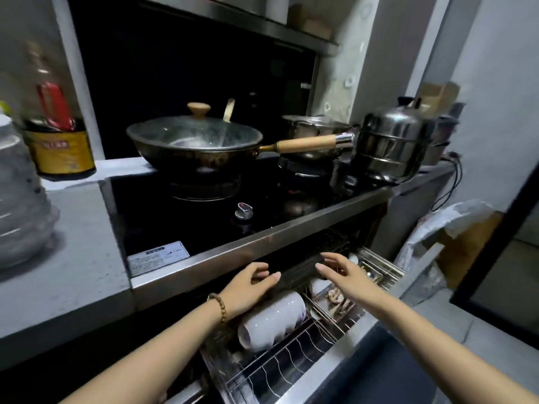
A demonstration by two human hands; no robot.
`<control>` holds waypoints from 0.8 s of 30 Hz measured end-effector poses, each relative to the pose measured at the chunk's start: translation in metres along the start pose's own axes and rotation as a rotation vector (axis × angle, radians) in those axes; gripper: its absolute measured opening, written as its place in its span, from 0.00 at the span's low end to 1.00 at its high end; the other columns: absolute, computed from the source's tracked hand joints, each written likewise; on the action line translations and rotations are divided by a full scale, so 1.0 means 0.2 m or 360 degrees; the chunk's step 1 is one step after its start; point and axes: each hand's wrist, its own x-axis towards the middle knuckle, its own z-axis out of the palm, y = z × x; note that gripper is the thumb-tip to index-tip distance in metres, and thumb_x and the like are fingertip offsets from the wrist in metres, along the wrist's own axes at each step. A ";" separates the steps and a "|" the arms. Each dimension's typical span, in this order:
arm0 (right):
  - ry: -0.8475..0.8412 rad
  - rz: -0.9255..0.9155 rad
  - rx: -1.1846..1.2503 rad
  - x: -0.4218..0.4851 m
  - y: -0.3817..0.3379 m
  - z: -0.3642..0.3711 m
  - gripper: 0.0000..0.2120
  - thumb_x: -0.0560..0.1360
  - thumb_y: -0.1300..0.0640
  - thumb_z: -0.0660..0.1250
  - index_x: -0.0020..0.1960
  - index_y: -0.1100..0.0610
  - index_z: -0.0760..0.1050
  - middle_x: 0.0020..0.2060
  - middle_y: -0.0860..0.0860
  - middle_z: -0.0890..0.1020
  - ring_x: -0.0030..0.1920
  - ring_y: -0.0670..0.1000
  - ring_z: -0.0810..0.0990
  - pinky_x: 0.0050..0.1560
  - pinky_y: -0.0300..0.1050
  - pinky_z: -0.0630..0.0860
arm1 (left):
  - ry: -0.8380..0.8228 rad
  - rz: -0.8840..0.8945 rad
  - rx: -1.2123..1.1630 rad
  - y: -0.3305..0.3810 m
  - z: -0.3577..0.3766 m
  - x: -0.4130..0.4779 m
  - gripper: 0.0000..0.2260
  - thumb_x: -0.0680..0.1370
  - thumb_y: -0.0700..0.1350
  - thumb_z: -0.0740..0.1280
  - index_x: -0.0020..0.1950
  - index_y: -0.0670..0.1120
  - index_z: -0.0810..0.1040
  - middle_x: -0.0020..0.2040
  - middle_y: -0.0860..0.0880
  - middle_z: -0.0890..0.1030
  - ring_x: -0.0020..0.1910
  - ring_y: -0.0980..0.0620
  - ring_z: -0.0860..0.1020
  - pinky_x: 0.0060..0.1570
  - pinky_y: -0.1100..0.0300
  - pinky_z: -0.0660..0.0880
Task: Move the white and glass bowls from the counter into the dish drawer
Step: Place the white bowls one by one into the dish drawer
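The dish drawer (326, 354) stands pulled out below the stove, its wire rack showing. A row of white bowls (271, 319) lies on its side in the rack's left part. My left hand (248, 287) hovers just above the far end of that row, fingers relaxed and holding nothing. My right hand (344, 272) is over the middle of the rack, fingers spread and empty. A blurred stack of glass bowls (20, 205) stands on the grey counter (75, 272) at the far left.
A lidded wok (195, 141) with a wooden handle sits on the black stove, a steel steamer pot (393, 147) to its right. A sauce bottle (58, 132) stands at the back left. Small utensils lie in the rack's right section (370, 275). A plastic bag (443, 228) hangs at right.
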 end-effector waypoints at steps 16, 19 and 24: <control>-0.0118 -0.0956 -0.0021 -0.16 -1.18 0.04 0.27 0.75 0.44 0.64 0.72 0.43 0.62 0.71 0.41 0.66 0.71 0.41 0.63 0.66 0.39 0.63 | 0.0757 0.0801 0.1026 0.80 -1.10 -0.72 0.34 0.69 0.69 0.57 0.71 0.55 0.62 0.68 0.55 0.70 0.67 0.59 0.66 0.63 0.63 0.64; -0.0182 -0.1045 -0.0045 -0.15 -1.36 0.15 0.30 0.73 0.41 0.65 0.72 0.42 0.61 0.72 0.42 0.65 0.72 0.43 0.63 0.70 0.44 0.64 | 0.0940 0.0776 0.1131 0.77 -1.29 -0.84 0.31 0.72 0.64 0.61 0.71 0.52 0.64 0.69 0.53 0.70 0.68 0.56 0.65 0.67 0.60 0.63; -0.0330 -0.1170 -0.0122 -0.11 -1.57 0.41 0.32 0.71 0.39 0.67 0.73 0.41 0.60 0.72 0.43 0.65 0.73 0.44 0.62 0.72 0.46 0.64 | 0.1117 0.0606 0.1237 0.68 -1.55 -1.01 0.31 0.73 0.63 0.62 0.71 0.50 0.65 0.70 0.52 0.69 0.69 0.54 0.65 0.68 0.58 0.62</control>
